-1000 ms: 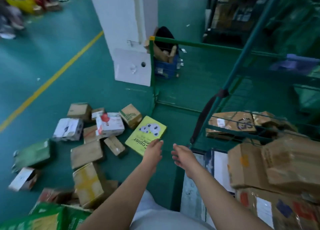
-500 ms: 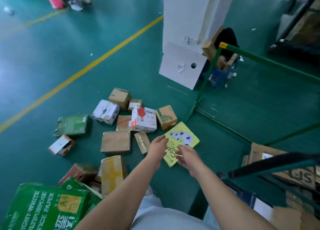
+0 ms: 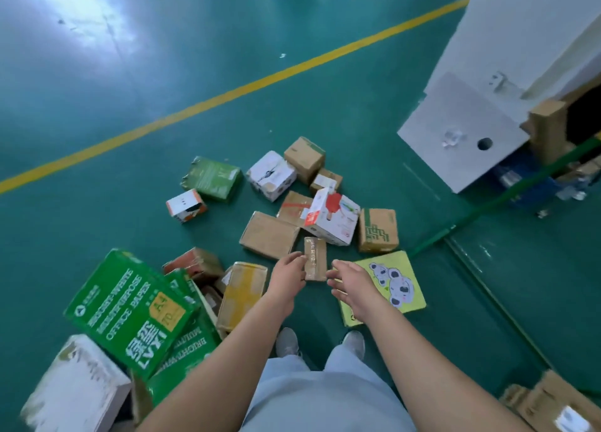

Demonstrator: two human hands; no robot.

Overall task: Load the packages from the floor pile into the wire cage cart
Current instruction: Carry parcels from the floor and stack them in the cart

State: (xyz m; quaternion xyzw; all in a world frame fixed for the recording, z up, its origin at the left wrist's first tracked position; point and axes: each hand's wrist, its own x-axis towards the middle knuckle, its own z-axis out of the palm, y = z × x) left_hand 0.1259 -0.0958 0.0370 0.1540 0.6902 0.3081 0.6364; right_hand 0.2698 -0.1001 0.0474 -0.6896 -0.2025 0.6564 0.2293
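Observation:
Several packages lie in a pile on the green floor ahead of me. A small narrow brown box [image 3: 315,258] lies between my hands. My left hand [image 3: 287,277] hovers just left of it, fingers apart, empty. My right hand [image 3: 353,285] is open over a flat yellow package with koala pictures [image 3: 393,283], holding nothing. Behind them sit a brown box [image 3: 269,235], a white box with red print [image 3: 331,218] and a brown box with green marks [image 3: 378,230]. The green frame of the cage cart [image 3: 500,201] crosses the right side.
Green office-paper cartons [image 3: 130,311] and a white box [image 3: 76,389] are stacked at my lower left. A white pillar [image 3: 507,57] rises at upper right with a blue crate [image 3: 523,184] at its foot. Cardboard boxes [image 3: 553,402] show at lower right. A yellow line [image 3: 227,93] crosses the floor.
My view has swung left and down from the cart to the floor pile. Both hands have moved left off the yellow package, toward the small narrow brown box.

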